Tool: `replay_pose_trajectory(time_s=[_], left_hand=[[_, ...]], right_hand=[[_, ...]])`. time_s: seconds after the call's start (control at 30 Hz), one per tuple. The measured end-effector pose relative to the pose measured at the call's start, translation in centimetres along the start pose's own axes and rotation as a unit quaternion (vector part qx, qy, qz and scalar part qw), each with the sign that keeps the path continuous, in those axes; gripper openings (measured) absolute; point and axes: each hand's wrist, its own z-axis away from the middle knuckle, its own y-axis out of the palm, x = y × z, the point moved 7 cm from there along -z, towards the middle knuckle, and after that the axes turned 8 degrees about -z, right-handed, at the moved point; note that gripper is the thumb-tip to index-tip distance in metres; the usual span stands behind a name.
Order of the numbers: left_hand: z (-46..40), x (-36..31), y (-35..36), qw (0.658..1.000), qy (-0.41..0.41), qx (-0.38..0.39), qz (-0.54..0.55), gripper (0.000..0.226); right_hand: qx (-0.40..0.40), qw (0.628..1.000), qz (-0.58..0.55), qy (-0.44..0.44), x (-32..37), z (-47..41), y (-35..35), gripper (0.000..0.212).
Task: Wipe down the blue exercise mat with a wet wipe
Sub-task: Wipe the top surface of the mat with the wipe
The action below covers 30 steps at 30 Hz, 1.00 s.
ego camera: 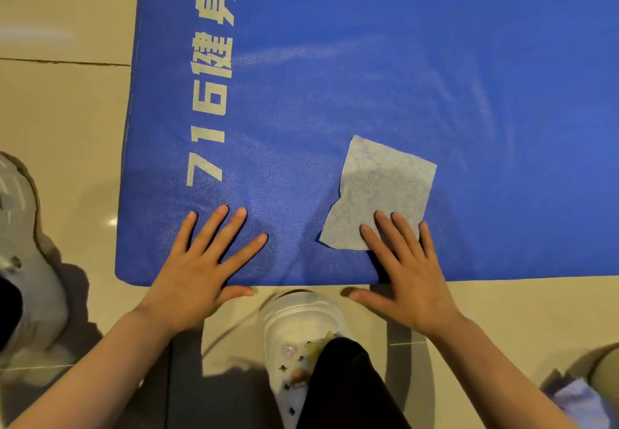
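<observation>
The blue exercise mat (368, 60) lies flat on the tiled floor (60, 110), and pale damp streaks show above the wet wipe (378, 194), so a part seems already wiped; the corner by the white lettering (211, 83) looks not yet done. The left hand (204, 261) presses the mat with spread fingers. The right hand (405, 271) presses flat, straight fingers on the wipe's near edge.

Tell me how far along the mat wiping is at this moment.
Underway. Pale damp-looking streaks on the blue mat beyond the wipe suggest that stretch was wiped. In hand: the right hand presses the wet wipe flat near the mat's near edge while the left hand braces the mat. The lettered left strip shows no streaks.
</observation>
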Motion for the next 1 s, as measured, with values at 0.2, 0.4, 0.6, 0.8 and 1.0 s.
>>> replay_pose_trajectory(time_s=[0.2,0.4,0.6,0.8,1.0], left_hand=[[0.1,0.3,-1.2,0.996,-0.013,0.085,-0.020,0.065],[-0.2,1.2,-7.5,0.983,-0.011,0.182,0.003,0.065],[-0.7,1.1,-16.5,0.990,-0.021,0.134,-0.046,0.060],[0.4,0.1,-23.9,0.997,-0.028,0.061,-0.037,0.059],[2.2,-1.3,-23.7,0.995,-0.027,0.087,-0.035,0.059]], right_hand=[[0.076,0.993,0.086,-0.016,-0.5,-0.5,0.1,0.080],[0.099,0.992,0.080,0.025,2.2,0.5,-4.5,0.063],[0.090,0.985,0.141,0.043,5.8,2.0,-12.7,0.077],[0.116,0.952,0.283,-0.017,9.1,4.0,-21.1,0.076],[0.307,0.848,0.421,-0.099,9.9,5.8,-23.4,0.056]])
